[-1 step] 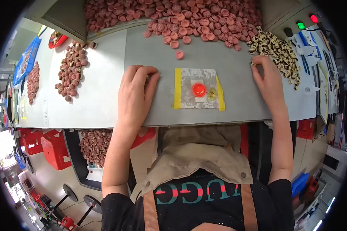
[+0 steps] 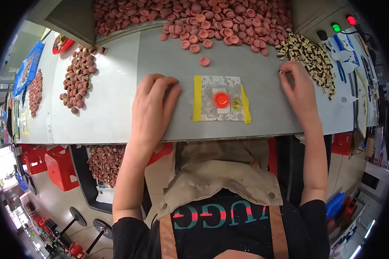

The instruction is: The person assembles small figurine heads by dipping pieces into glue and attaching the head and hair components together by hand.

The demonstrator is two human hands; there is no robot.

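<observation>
Curling loosely, left hand (image 2: 152, 103) near a yellow-edged pad (image 2: 207, 111), red dome (image 2: 221, 100) on it, right hand (image 2: 304, 91) bent beside black-and-cream pieces (image 2: 313, 58), honestly can't tell if either's holding anything

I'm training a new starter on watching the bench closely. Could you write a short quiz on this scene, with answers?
1. Which pile lies nearest to the right hand?
2. True or false: the left hand is beside the yellow-edged mat without touching it.
3. Fill in the blank: on the mat, the bright red round piece lies to the ____ of the small yellowish piece, as seen in the picture.

Key:
1. The pile of cream-and-brown pieces.
2. True; a strip of grey tabletop shows between them.
3. Left.
</observation>
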